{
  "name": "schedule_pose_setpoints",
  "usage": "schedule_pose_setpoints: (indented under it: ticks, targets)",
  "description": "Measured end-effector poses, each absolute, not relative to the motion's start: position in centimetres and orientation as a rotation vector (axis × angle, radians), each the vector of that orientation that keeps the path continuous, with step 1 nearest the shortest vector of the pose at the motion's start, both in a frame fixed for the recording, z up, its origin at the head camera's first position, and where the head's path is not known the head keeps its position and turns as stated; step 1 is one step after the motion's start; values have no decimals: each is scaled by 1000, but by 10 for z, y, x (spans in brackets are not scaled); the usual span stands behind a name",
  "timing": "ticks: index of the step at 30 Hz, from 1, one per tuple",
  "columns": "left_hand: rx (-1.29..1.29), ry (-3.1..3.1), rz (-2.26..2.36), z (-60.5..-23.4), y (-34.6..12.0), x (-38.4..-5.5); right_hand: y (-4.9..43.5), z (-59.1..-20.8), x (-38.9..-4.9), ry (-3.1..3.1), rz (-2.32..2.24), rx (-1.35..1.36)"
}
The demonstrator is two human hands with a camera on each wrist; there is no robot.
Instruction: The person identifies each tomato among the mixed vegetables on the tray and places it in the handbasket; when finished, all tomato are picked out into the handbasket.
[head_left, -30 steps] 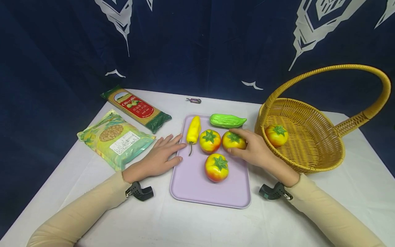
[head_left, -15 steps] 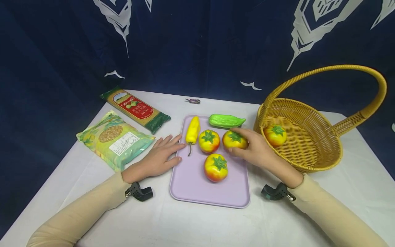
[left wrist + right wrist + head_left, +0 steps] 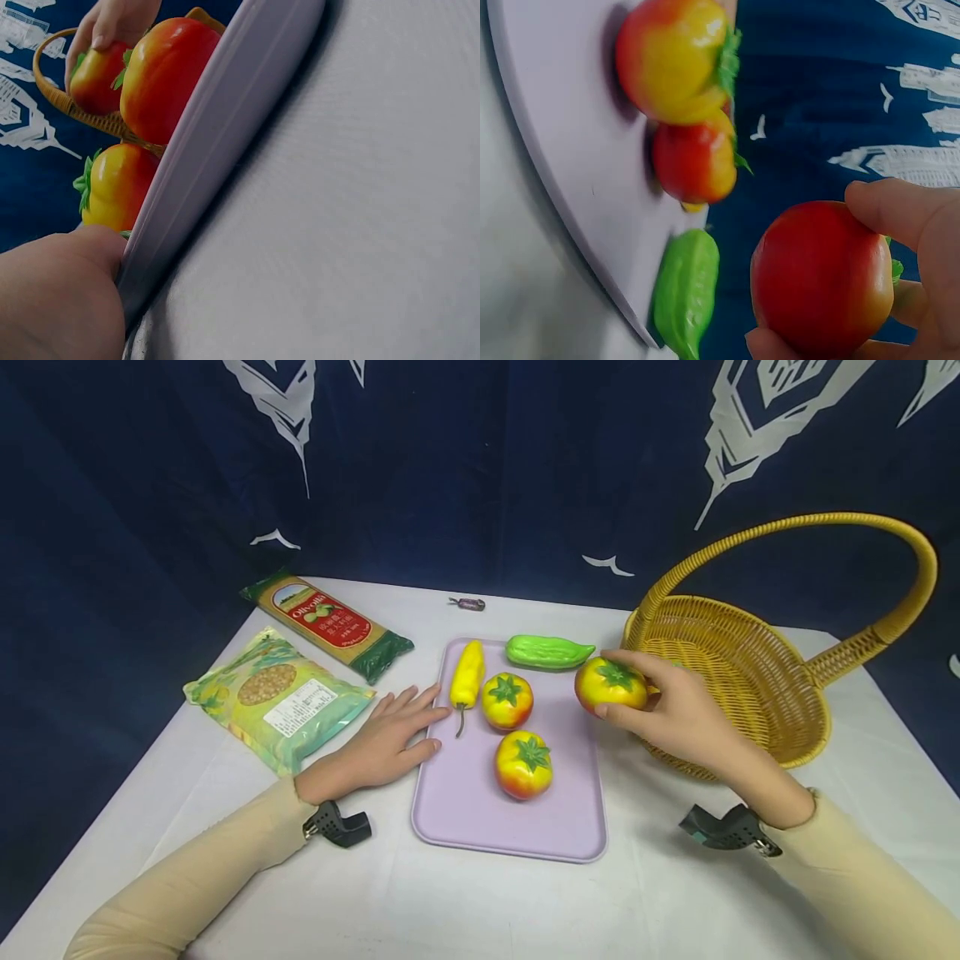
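My right hand (image 3: 675,706) grips a red-and-yellow tomato (image 3: 611,683) between thumb and fingers. It holds the tomato in the air over the tray's right edge, close to the wicker basket (image 3: 750,693). In the right wrist view the held tomato (image 3: 821,277) shows its red underside, apart from the tray. My left hand (image 3: 382,739) lies flat with fingers spread, its fingertips at the left rim of the lilac tray (image 3: 480,827). Two more tomatoes, a rear one (image 3: 507,701) and a front one (image 3: 523,765), sit on the tray with a yellow pepper (image 3: 468,675) and a green pepper (image 3: 550,652).
A pasta packet (image 3: 330,622) and a bag of beans or grain (image 3: 281,697) lie at the left. Behind the tray is a small wrapped candy (image 3: 468,604). The basket's tall handle (image 3: 795,520) arches at the right, and a dark blue curtain (image 3: 420,468) hangs behind the table.
My right hand has lifted the right-hand tomato off the tray and moved it right, toward the basket. It now mostly covers the tomato inside the basket. The left hand stays in place.
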State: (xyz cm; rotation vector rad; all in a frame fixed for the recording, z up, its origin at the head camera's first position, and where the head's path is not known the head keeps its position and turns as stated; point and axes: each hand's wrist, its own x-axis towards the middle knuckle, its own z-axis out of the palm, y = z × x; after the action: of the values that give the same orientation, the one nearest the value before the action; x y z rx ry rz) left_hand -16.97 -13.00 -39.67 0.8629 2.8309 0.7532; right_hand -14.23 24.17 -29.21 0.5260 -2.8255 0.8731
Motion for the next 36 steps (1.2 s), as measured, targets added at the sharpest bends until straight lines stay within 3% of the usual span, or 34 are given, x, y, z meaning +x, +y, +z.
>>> schedule_pose_setpoints:
  ticks: [15, 36]
  targets:
    - [854, 2832, 758, -399, -132, -173, 292, -278, -130, -2849, 820, 308]
    - [852, 2821, 752, -400, -131, -172, 353, -297, -148, -2884, 766, 2]
